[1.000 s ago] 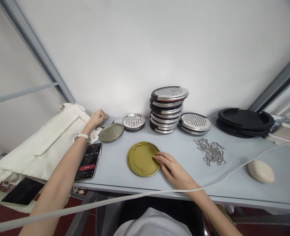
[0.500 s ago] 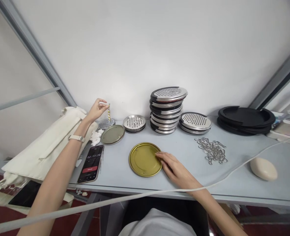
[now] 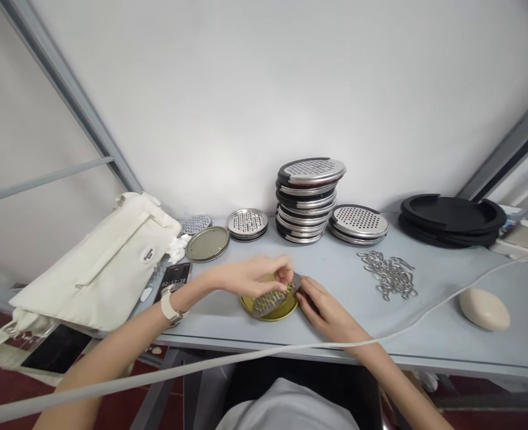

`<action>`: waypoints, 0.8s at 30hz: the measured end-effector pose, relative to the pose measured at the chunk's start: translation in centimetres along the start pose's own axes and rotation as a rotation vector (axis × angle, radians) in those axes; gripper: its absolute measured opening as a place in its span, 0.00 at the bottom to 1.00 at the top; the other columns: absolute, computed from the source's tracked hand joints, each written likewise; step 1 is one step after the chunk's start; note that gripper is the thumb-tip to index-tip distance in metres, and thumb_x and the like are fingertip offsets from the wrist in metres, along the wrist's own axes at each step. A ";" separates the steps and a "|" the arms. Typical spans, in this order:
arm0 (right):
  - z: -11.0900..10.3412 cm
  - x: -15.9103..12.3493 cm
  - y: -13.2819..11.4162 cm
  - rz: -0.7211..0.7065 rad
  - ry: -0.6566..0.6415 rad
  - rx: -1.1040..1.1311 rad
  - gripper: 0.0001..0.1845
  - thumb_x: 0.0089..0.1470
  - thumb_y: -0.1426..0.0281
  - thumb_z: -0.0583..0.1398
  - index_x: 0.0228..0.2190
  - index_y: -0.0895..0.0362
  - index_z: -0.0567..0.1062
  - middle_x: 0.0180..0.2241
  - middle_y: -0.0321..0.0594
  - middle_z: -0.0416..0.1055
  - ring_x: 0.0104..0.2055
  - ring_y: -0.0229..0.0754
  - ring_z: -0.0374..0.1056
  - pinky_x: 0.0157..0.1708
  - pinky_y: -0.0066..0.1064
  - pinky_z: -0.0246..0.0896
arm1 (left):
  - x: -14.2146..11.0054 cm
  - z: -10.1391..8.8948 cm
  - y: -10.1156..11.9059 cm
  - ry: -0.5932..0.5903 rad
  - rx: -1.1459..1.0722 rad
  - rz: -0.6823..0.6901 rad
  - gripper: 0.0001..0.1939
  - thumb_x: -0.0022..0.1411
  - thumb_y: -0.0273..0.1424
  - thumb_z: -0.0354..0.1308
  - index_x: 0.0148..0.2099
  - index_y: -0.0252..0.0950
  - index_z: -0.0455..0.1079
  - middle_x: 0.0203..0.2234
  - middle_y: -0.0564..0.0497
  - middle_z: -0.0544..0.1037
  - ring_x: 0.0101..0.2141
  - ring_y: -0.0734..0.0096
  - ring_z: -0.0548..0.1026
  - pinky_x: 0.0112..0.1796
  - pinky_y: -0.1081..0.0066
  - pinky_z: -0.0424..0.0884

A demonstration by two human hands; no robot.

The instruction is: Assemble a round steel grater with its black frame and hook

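In the head view, my left hand point(image 3: 268, 276) pinches a thin perforated metal disc point(image 3: 269, 302) and holds it tilted over a shallow gold round lid point(image 3: 279, 314). The disc covers much of the lid's inside. My right hand point(image 3: 324, 306) is closed at the lid's right rim, its fingertips close to the disc's upper edge. Whether those fingertips also touch the disc cannot be made out. Behind my left wrist lie more perforated discs point(image 3: 196, 224) and a dull olive-gold lid point(image 3: 208, 243) stacked on another.
A tall stack of rimmed perforated discs point(image 3: 309, 206) stands by the wall, with lower stacks point(image 3: 360, 221) beside it. Metal clips point(image 3: 388, 275), black rings point(image 3: 452, 218) and a beige rounded object point(image 3: 484, 309) lie right. A white cable point(image 3: 291, 351) crosses in front; a cream bag point(image 3: 98, 263) sits left.
My left hand has come from the back left to the middle, bringing a perforated disc over the gold lid. My right hand has stayed by the lid's rim.
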State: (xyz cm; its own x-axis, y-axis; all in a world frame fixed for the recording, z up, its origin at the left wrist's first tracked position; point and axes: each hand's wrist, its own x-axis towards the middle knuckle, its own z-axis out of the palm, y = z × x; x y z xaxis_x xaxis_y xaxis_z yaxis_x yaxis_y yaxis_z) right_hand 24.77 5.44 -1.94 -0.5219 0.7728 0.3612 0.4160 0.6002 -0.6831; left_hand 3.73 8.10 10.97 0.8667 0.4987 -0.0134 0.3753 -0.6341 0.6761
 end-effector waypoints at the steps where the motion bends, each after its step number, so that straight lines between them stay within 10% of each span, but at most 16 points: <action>1: 0.0 0.0 -0.1 0.005 -0.005 0.003 0.10 0.63 0.73 0.48 0.42 0.55 0.67 0.40 0.46 0.68 0.44 0.46 0.66 0.47 0.44 0.66 | 0.4 0.4 -0.2 -0.008 -0.008 0.004 0.03 0.65 0.26 0.48 0.41 0.37 0.62 0.34 0.51 0.71 0.33 0.70 0.69 0.36 0.71 0.67; 11: -0.2 0.1 -0.3 -0.001 -0.023 0.026 0.13 0.63 0.73 0.48 0.46 0.54 0.68 0.44 0.46 0.66 0.48 0.46 0.64 0.50 0.42 0.63 | 0.5 1.3 -3.0 0.025 -0.023 -0.017 0.11 0.70 0.27 0.42 0.53 0.39 0.58 0.39 0.51 0.77 0.40 0.71 0.75 0.43 0.71 0.69; 16: -0.1 0.0 0.1 -0.004 -0.016 0.042 0.15 0.64 0.73 0.48 0.49 0.54 0.67 0.48 0.47 0.65 0.52 0.46 0.62 0.54 0.43 0.60 | -2.3 2.4 -4.1 0.291 0.269 -0.151 0.13 0.71 0.27 0.40 0.50 0.38 0.63 0.44 0.48 0.74 0.46 0.67 0.71 0.51 0.64 0.62; 24: -0.4 0.1 -0.6 0.059 -0.007 0.059 0.12 0.65 0.68 0.49 0.47 0.54 0.67 0.47 0.45 0.65 0.51 0.45 0.63 0.54 0.41 0.60 | -5.5 9.8 -5.3 0.628 0.575 -0.406 0.19 0.71 0.34 0.42 0.60 0.34 0.55 0.57 0.39 0.63 0.58 0.58 0.60 0.55 0.55 0.57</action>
State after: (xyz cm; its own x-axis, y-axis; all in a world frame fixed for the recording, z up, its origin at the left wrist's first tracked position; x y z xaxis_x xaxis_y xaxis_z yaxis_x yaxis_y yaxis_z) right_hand 24.70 5.23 -1.22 -0.5031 0.8049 0.3146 0.4021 0.5402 -0.7392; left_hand 0.16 2.90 0.31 0.3612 0.8663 0.3451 0.8595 -0.4528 0.2371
